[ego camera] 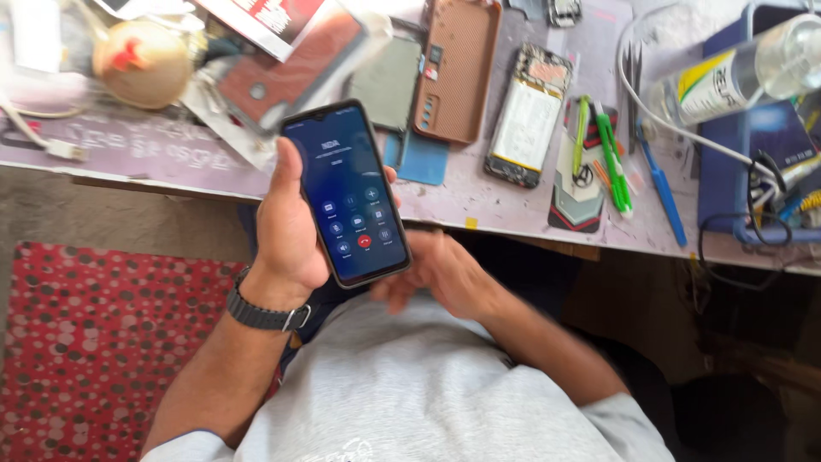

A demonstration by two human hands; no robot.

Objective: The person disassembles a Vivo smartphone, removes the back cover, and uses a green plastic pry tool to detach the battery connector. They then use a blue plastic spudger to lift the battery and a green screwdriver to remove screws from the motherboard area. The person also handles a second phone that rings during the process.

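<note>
Cluttered pale workbench [479, 205] fills the upper frame. Centre-left, the left hand [286, 227] grips a dark smartphone with a lit blue call screen [346, 192]; the blurred right hand [432, 274] rests loosely curled, empty, beneath it. A call test seems underway; tapping the red button would call for a free thumb. Beyond lie an opened phone [528, 115] and brown case [457, 68].

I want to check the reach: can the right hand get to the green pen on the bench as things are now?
Probably yes. The right hand is empty and sits low before the bench edge, and the green pen lies uncovered on the bench; nothing stands between them.
</note>
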